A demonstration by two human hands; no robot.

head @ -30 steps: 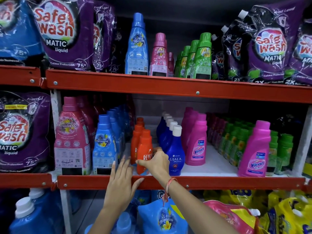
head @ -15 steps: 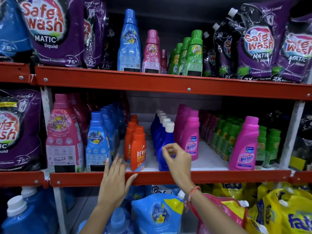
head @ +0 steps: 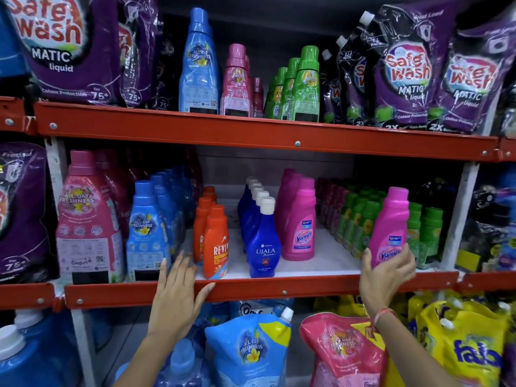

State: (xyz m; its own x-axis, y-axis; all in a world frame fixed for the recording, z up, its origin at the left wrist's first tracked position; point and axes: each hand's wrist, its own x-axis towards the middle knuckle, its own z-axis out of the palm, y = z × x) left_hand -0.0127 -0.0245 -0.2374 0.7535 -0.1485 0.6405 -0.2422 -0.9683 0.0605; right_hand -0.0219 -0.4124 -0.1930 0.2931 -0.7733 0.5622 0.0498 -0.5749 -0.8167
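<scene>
My right hand (head: 386, 275) grips the lower part of a single pink Vanish bottle (head: 389, 224) at the right front of the middle shelf; the bottle leans slightly. My left hand (head: 176, 297) rests flat with straight fingers on the red front rail (head: 279, 287) of that shelf, just below an orange Revive bottle (head: 215, 241). A blue Ujala bottle (head: 262, 241) with a white cap and a row of pink Vanish bottles (head: 300, 222) stand between my hands.
Pink and blue fabric-conditioner bottles (head: 145, 230) fill the shelf's left, small green bottles (head: 360, 224) its right. The upper shelf (head: 251, 132) holds purple Safe Wash pouches and more bottles. Below stand blue, pink and yellow refill pouches (head: 248, 350).
My right hand left the orange bottle, passed the blue Ujala bottle and moved right to grip the lone pink Vanish bottle. My left hand stayed on the rail.
</scene>
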